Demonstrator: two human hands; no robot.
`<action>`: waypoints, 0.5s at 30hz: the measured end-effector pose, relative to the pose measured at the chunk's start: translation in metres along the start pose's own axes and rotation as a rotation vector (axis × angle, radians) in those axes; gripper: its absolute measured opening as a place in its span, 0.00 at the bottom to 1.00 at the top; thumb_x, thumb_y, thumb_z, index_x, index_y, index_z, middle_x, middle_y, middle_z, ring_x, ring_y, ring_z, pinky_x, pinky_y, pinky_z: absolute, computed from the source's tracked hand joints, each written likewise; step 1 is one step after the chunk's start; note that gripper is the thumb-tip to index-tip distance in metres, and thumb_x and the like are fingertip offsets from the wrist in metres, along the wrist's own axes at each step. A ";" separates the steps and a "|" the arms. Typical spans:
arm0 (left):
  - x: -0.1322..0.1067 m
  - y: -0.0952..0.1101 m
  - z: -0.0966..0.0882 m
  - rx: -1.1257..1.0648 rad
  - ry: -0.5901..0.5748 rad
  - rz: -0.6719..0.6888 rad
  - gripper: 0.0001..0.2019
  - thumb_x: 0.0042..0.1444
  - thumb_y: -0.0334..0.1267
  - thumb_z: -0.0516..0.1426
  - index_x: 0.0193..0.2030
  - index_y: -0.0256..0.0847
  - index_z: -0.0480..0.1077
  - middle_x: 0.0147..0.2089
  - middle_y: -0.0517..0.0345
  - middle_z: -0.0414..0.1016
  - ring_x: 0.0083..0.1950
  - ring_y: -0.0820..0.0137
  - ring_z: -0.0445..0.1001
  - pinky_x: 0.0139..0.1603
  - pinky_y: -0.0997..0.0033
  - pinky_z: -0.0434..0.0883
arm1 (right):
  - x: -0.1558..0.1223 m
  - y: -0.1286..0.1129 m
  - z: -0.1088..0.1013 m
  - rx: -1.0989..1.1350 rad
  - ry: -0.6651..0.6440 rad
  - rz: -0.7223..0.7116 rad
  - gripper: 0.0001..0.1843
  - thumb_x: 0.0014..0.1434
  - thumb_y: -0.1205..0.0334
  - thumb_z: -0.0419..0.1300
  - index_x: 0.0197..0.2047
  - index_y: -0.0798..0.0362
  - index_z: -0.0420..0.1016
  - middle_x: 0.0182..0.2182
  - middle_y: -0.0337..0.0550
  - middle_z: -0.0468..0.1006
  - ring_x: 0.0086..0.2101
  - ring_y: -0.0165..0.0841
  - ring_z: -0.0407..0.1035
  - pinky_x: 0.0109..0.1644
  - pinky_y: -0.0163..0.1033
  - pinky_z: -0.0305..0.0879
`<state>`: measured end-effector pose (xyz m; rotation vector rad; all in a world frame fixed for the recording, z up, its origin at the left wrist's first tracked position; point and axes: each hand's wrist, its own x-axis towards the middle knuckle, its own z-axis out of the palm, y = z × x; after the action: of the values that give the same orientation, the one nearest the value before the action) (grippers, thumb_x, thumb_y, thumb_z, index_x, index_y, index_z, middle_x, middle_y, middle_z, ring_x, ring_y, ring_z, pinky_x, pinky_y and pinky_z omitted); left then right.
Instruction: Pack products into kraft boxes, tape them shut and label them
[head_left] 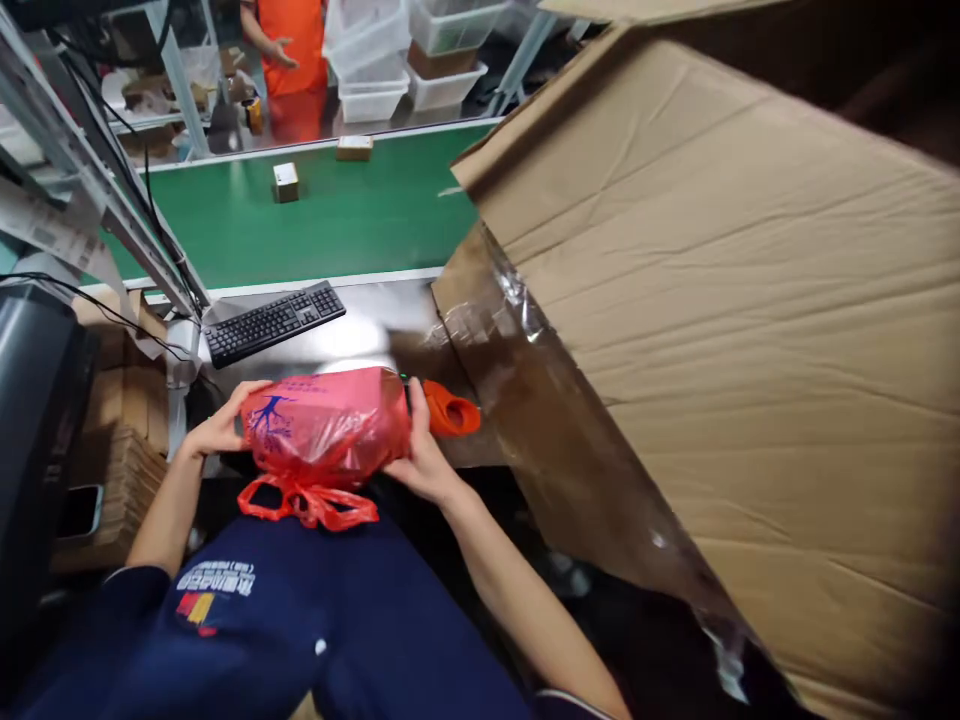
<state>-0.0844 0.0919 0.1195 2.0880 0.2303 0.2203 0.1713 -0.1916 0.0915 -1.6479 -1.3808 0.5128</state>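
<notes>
Both of my hands hold a red plastic bag point(322, 425) with blue print, its knotted handles hanging toward my body. My left hand point(219, 428) grips the bag's left end with curled fingers. On the bag's right end, my right hand point(424, 455) presses with fingers wrapped over it. An orange object point(450, 412) lies just right of my right hand on the steel table point(375, 320).
A huge cardboard box point(735, 330) with taped edge fills the right side. A black keyboard point(274, 320) lies beyond the bag. Two small boxes point(286, 181) sit on the green conveyor point(337, 215). A person in orange point(292, 50) stands beyond it. Flat cartons point(124, 440) are stacked at left.
</notes>
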 end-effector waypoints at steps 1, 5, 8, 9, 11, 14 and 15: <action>0.000 0.002 -0.001 0.031 0.030 -0.005 0.46 0.52 0.56 0.69 0.72 0.41 0.58 0.69 0.39 0.63 0.70 0.48 0.66 0.74 0.43 0.63 | 0.004 0.004 0.001 -0.025 -0.048 0.016 0.53 0.64 0.45 0.64 0.79 0.54 0.39 0.65 0.64 0.70 0.64 0.54 0.68 0.70 0.63 0.63; 0.001 0.012 -0.007 0.241 0.085 -0.023 0.40 0.56 0.59 0.65 0.69 0.41 0.62 0.67 0.40 0.67 0.69 0.48 0.66 0.76 0.38 0.56 | 0.008 0.010 0.003 -0.174 -0.130 0.063 0.41 0.64 0.50 0.62 0.75 0.54 0.57 0.65 0.63 0.70 0.68 0.59 0.61 0.74 0.77 0.34; -0.002 0.027 -0.018 0.384 -0.033 -0.075 0.40 0.59 0.60 0.63 0.72 0.44 0.60 0.72 0.39 0.65 0.73 0.46 0.63 0.79 0.31 0.41 | 0.004 0.003 -0.006 -0.123 -0.037 0.071 0.63 0.60 0.44 0.67 0.81 0.50 0.27 0.77 0.64 0.43 0.75 0.59 0.42 0.75 0.72 0.41; -0.002 0.032 -0.022 0.416 -0.078 -0.091 0.44 0.58 0.62 0.63 0.74 0.45 0.57 0.74 0.38 0.62 0.75 0.44 0.60 0.78 0.30 0.39 | 0.004 0.000 -0.012 -0.095 0.000 0.058 0.70 0.59 0.41 0.68 0.79 0.48 0.16 0.78 0.63 0.29 0.76 0.58 0.35 0.75 0.70 0.44; 0.002 0.043 -0.027 0.468 -0.129 -0.092 0.55 0.51 0.66 0.66 0.79 0.44 0.49 0.78 0.34 0.55 0.78 0.40 0.53 0.78 0.28 0.39 | 0.011 -0.003 -0.025 -0.077 0.010 0.007 0.76 0.56 0.38 0.71 0.78 0.45 0.10 0.76 0.59 0.12 0.76 0.59 0.29 0.75 0.69 0.47; 0.021 0.053 -0.023 0.552 -0.075 -0.015 0.63 0.46 0.68 0.68 0.80 0.43 0.44 0.77 0.33 0.56 0.77 0.40 0.57 0.78 0.30 0.45 | 0.035 0.001 -0.037 -0.170 -0.093 -0.107 0.67 0.51 0.38 0.74 0.81 0.43 0.38 0.78 0.56 0.21 0.76 0.61 0.34 0.75 0.68 0.50; 0.030 0.053 -0.020 0.573 -0.035 0.018 0.61 0.47 0.67 0.68 0.80 0.43 0.46 0.75 0.33 0.60 0.74 0.42 0.62 0.77 0.33 0.51 | 0.044 0.005 -0.036 -0.214 -0.096 -0.137 0.62 0.50 0.39 0.75 0.79 0.45 0.49 0.79 0.59 0.31 0.75 0.61 0.38 0.74 0.68 0.51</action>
<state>-0.0568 0.0894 0.1770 2.6606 0.2761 0.1365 0.2148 -0.1640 0.1161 -1.6999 -1.6549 0.3789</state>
